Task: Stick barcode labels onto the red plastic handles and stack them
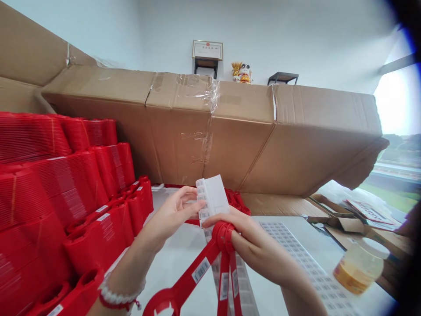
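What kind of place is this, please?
Probably a packing or stock room: stacks of red ribbed plastic goods, large brown cardboard boxes, and a white sheet of small printed labels.

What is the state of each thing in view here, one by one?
Left hand: gripping the label strip.
Right hand: closed around the red handles.
Label strip: folded in a stack at the top.
Red handles: bunched at the ring, barcodes stuck on.
Label sheet: lying flat.
Jar: holding yellow contents.
Cardboard boxes: closed and taped.
Red stacks: nested in rows.
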The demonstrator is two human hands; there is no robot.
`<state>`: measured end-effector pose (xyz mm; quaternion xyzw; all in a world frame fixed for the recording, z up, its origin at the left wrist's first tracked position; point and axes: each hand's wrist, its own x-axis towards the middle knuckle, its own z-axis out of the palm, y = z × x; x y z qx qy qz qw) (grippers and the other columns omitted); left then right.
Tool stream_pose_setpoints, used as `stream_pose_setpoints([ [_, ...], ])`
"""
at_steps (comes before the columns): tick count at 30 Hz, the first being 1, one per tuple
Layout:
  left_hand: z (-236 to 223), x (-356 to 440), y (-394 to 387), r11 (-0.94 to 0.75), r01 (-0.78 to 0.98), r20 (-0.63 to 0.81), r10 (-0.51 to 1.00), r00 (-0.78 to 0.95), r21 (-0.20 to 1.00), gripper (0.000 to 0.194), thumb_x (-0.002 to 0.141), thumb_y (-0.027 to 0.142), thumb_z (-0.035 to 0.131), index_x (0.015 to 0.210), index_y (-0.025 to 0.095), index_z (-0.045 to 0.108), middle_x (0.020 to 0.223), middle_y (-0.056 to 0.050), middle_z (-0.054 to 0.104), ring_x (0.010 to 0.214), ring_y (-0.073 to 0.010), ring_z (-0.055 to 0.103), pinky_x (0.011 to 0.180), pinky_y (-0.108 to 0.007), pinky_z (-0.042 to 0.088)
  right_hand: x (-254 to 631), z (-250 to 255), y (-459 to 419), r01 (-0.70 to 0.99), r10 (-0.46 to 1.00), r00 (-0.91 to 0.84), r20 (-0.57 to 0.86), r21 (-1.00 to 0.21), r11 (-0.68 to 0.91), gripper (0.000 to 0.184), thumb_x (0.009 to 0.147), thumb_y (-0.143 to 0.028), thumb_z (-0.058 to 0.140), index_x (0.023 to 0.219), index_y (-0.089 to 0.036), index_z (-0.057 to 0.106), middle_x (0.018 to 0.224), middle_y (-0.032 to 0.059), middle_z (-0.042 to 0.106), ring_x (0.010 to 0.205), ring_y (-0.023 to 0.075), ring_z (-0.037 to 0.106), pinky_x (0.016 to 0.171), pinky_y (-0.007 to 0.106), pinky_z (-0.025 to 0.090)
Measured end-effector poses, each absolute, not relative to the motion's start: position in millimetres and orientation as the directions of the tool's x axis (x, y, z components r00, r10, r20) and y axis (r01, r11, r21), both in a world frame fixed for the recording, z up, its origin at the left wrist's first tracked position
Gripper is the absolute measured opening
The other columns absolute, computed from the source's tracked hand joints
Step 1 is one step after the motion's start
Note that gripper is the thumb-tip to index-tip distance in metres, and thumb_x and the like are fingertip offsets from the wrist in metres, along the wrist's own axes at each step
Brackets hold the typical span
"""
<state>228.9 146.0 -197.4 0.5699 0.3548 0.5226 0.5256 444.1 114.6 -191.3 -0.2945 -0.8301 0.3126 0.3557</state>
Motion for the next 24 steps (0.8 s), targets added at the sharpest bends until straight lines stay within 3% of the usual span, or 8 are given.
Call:
stream_pose_setpoints([
  [4,-198.1,227.2,151.4,-0.224,-0.204,0.25,0.962,0.11,0.953,0.026,0.089,0.042,0.076,0.101,0.02,0.069,0.108,-0.006,0.072,0.098,-0.0183,0.07,0.087,-0.03,0.057,442.2,-191.2,111.6,0.314,0.74,-0.546,0.392,-0.724,0.615,0.042,0.098,-0.009,0.041,0.118,-0.031,0.071,0.116,0.0022,0.068,0.11,0.0197,0.063,0.097,0.037,0.05],
  [10,-196.6,226.5,150.8,-0.249,-0.297,0.276,0.96,0.052,0.922,0.024,0.085,0.039,0.079,0.097,0.02,0.072,0.094,-0.002,0.072,0.084,-0.0128,0.066,0.083,-0.025,0.058,441.8,-190.1,106.8,0.332,0.749,-0.554,0.364,-0.728,0.6,0.044,0.099,-0.01,0.041,0.119,-0.034,0.071,0.117,-0.0003,0.067,0.107,0.0192,0.064,0.094,0.037,0.049],
  [24,-191.6,225.9,144.3,-0.245,-0.322,0.262,0.965,0.012,0.914,0.022,0.082,0.038,0.08,0.084,0.02,0.067,0.081,-0.001,0.07,0.077,-0.0148,0.066,0.069,-0.025,0.061,436.9,-192.5,110.6,0.392,0.769,-0.533,0.353,-0.703,0.594,0.041,0.097,-0.01,0.041,0.113,-0.031,0.072,0.113,0.0001,0.069,0.101,0.0199,0.064,0.089,0.037,0.049],
])
